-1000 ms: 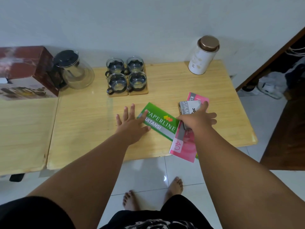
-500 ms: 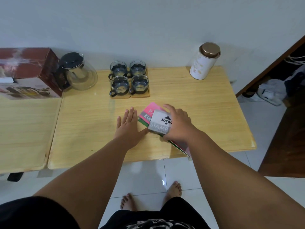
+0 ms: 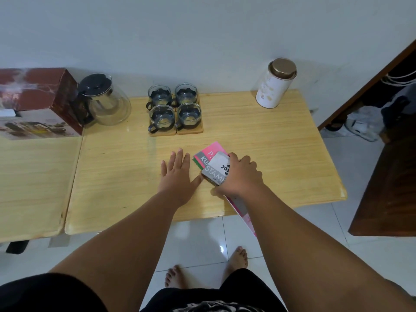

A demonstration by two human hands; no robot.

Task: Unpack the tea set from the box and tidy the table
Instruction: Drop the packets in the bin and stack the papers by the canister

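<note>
My right hand (image 3: 240,175) grips a grey stamp-pad box (image 3: 215,168) together with a pink receipt booklet (image 3: 210,152) and a green one under it, tilted above the wooden table (image 3: 258,140). My left hand (image 3: 177,174) lies flat on the table with fingers spread, its thumb touching the box's left corner. At the back, several glass cups (image 3: 174,109) stand on wooden coasters. A glass teapot (image 3: 103,100) with a black lid stands left of them, beside the red tea set box (image 3: 38,102).
A white canister (image 3: 275,84) with a gold lid stands at the table's back right corner. A second wooden table (image 3: 33,176) adjoins on the left. A dark wooden piece (image 3: 387,181) stands at the right. My bare feet are on the white tiled floor below.
My right hand slid the stamp-pad box and pink booklet leftwards over the green booklet, stacking them. My left hand stayed flat on the table beside them.
</note>
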